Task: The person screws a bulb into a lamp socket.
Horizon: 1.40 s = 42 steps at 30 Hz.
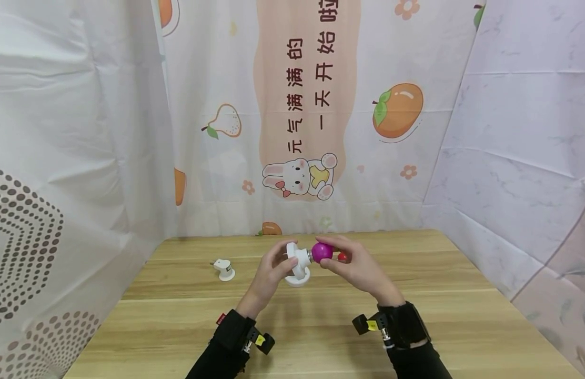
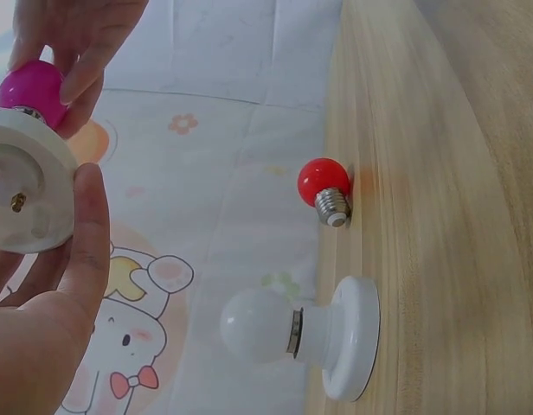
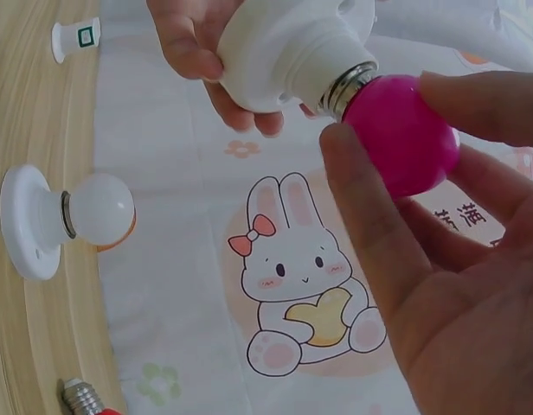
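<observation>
My left hand (image 1: 266, 271) grips a white lamp holder (image 3: 288, 52) by its round base, raised above the table. Two brass-coloured pins on the holder's back face the left wrist view. With thumb and fingers, my right hand (image 1: 356, 267) holds a magenta light bulb (image 3: 403, 134) at the holder's mouth. Part of the bulb's metal screw base (image 3: 346, 89) shows between the globe and the socket. Beyond the hands, a second white lamp holder (image 2: 357, 339) stands on the table with a white bulb (image 2: 256, 327) in it.
A red bulb (image 2: 322, 180) with a bare screw base lies on the wooden table (image 1: 179, 326), behind my right hand in the head view. To the left stands a small white plug-like fitting (image 1: 224, 270). Printed curtains (image 1: 217, 173) rise behind the table and along both sides.
</observation>
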Tool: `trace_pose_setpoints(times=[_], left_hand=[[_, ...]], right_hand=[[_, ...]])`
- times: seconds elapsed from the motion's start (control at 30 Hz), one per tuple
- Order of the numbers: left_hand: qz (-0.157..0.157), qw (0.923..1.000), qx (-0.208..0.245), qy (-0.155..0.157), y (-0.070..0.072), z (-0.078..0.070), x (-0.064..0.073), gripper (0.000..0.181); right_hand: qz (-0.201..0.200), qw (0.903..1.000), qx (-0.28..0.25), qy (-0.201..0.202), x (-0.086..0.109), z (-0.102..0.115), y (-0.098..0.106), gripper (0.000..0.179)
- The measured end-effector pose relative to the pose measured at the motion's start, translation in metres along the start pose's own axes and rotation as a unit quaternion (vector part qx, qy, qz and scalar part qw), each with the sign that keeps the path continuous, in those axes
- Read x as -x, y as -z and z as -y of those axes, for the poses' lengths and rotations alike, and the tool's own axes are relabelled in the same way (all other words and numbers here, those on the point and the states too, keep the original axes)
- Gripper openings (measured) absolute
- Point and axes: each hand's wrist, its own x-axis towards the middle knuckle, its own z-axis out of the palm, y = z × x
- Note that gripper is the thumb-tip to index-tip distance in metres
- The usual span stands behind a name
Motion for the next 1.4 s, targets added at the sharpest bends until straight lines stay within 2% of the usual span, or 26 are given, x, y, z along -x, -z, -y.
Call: trace_pose_setpoints(times=[0.4,0.77,0.97,1.17,1.3,1.4], left_hand=[[-0.002,1.0000,-0.003,-0.001,0.001,0.001,0.001,0.055],[0.002,1.0000,-0.006,-0.001,0.002,0.000,0.001,0.057],[0.003,0.9999,-0.015,-0.005,0.001,-0.001,0.001,0.055],[0.004,0.9999,-0.016,-0.004,0.001,-0.002,0.001,0.054],[0.006,0.9999,-0.013,-0.005,0.001,-0.001,0.001,0.054],[0.008,0.9999,-0.011,-0.006,0.001,-0.001,0.001,0.054]], right_hand=[[0.006,0.9960,-0.068,-0.058,-0.002,0.002,-0.004,0.050],[0.006,0.9938,-0.093,-0.061,-0.005,0.000,-0.008,0.047],[0.002,0.9939,-0.091,-0.062,-0.006,-0.001,-0.010,0.040],[-0.010,0.9955,-0.068,-0.065,-0.007,-0.002,-0.011,0.039],[-0.034,0.9959,-0.055,-0.063,-0.007,-0.003,-0.013,0.042],[-0.068,0.9955,-0.044,-0.049,-0.007,-0.003,-0.014,0.041]])
